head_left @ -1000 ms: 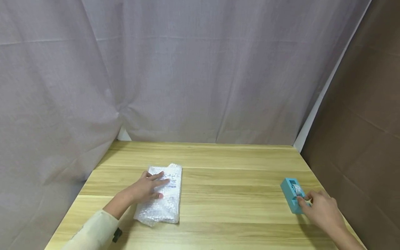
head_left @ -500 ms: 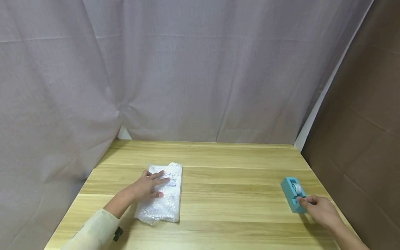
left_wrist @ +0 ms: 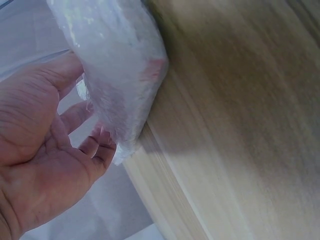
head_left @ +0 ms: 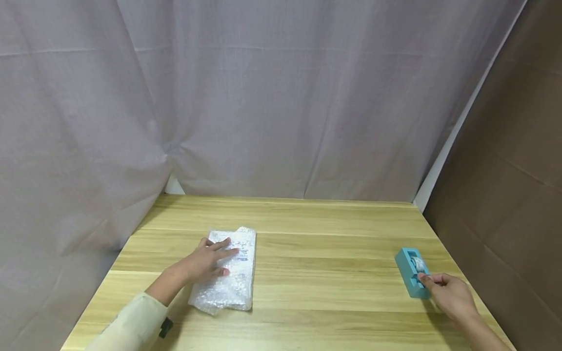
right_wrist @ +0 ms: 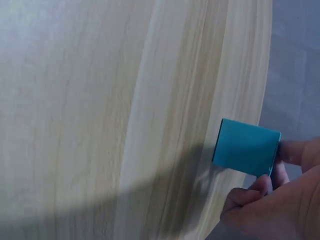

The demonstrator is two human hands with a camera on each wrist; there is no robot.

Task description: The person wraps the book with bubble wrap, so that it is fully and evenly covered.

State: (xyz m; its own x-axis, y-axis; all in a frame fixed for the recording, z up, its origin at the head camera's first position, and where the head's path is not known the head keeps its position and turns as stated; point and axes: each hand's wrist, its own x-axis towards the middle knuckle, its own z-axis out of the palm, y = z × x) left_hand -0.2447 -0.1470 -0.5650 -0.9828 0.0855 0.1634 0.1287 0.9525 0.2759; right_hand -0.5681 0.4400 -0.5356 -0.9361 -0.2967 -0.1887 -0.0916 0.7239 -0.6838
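Note:
A flat package in bubble wrap (head_left: 239,292), with blue writing showing through, lies on the table left of centre. My left hand (head_left: 206,263) rests on it with fingers spread across its upper left part; the left wrist view has the hand (left_wrist: 55,135) against the wrapped edge. Far to the right is a teal tape dispenser (head_left: 408,280) with a roll of clear tape (head_left: 418,264) in its top slot. My right hand (head_left: 452,295) pinches the dispenser's near end between thumb and fingers. The right wrist view shows the dispenser's teal end face (right_wrist: 246,147); the tape's loose end is hidden.
The wooden table (head_left: 325,273) extends between the two hands. Grey curtain (head_left: 281,107) hangs behind its far edge and along the left, and a brown cloth (head_left: 509,161) hangs along the right. A small black object (head_left: 165,327) shows beside the left sleeve.
My right hand's fingers have flattened and closed in at the dispenser's near end, where they were arched a second ago. The left hand and the package stay in place.

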